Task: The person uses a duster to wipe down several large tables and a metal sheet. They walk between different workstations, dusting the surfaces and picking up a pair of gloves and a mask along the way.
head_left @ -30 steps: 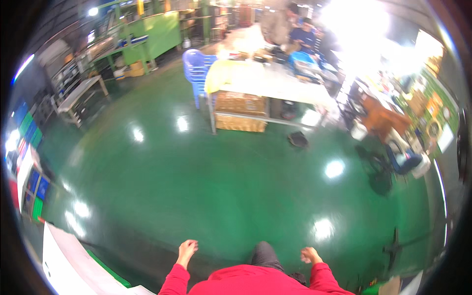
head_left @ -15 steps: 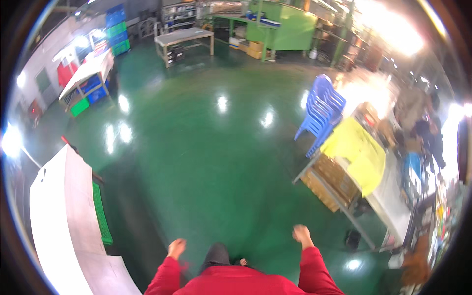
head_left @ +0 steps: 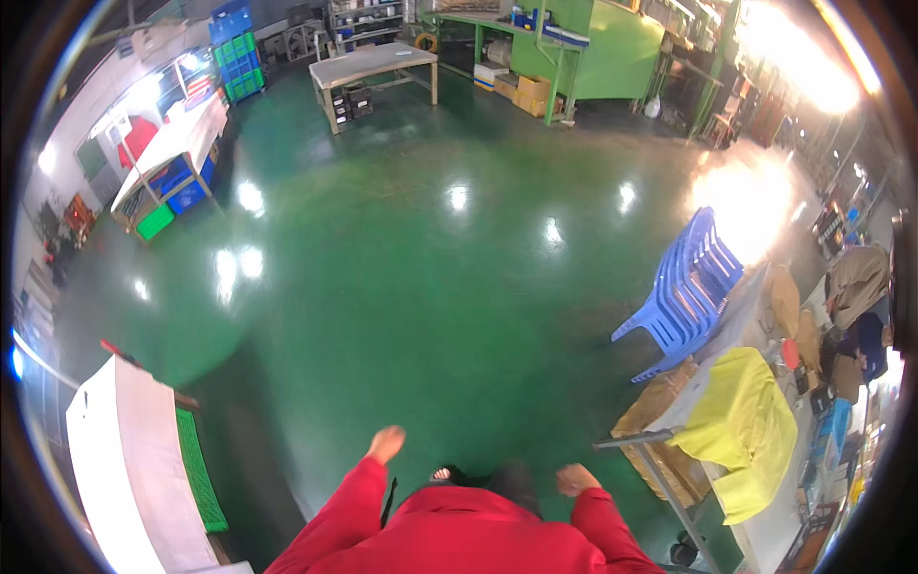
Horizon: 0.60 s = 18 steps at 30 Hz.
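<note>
My left hand reaches forward over the green floor, its fingers curled loosely, and I see nothing in it. Lower down at my right side, my right hand is also curled into a loose fist, with no object visible. Both arms are in red sleeves. Neither hand touches anything. Nearest to my right hand is a table with a yellow cloth draped over it and a brown cardboard box below.
Left of me runs a long white-topped table beside a green crate. Stacked blue plastic chairs stand ahead to the right. Farther off are a wooden-legged table, a green workbench and stacked crates.
I have moved forward: the chairs and yellow cloth sit closer and lower on the right. My left hand has swung forward, while my right hand has swung back. A foot shows on the other side.
</note>
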### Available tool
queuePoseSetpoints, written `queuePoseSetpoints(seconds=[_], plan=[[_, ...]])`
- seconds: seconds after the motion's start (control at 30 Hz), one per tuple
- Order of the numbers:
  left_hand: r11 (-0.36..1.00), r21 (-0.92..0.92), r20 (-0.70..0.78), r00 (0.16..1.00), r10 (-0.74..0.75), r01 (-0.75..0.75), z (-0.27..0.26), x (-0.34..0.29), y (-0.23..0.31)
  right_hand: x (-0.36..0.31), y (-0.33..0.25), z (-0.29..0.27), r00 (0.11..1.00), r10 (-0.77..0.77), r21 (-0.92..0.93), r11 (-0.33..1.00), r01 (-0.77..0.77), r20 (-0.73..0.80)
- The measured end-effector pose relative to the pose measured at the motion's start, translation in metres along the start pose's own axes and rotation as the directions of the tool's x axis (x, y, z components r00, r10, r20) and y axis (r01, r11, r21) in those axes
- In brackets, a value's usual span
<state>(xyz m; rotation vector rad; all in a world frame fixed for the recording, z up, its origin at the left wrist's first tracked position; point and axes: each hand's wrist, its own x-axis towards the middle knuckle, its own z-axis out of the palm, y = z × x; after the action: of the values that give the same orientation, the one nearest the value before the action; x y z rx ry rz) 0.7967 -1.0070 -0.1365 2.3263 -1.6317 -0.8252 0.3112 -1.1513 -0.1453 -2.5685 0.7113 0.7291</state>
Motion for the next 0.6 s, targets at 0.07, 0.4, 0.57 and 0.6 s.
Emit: queuePoseSetpoints(seconds=[0.07,0.4,0.57,0.6], plan=[[0.903,-0.427,-0.13,0.986,-0.102,0.038,-0.1,0.108,0.088,-0.013,0.035,-0.008,0.875,0.263,0.76,0.434,-0.483,0.407],[0.846,-0.531,-0.218,0.955,-0.203,0.058,-0.14,0.369,0.168,0.151,0.407,-0.092,0.852,0.498,0.607,0.73,-0.314,-0.159],[0.968,0.13,0.455,0.855,-0.25,0.213,-0.078,0.256,0.07,0.33,0.295,-0.454,0.889,0.406,0.841,0.539,-0.045,-0.213],[0.955,0.174,0.493,0.817,-0.297,0.242,-0.082,0.258,0.072,0.354,0.31,-0.497,0.877,0.381,0.835,0.548,0.042,-0.294]])
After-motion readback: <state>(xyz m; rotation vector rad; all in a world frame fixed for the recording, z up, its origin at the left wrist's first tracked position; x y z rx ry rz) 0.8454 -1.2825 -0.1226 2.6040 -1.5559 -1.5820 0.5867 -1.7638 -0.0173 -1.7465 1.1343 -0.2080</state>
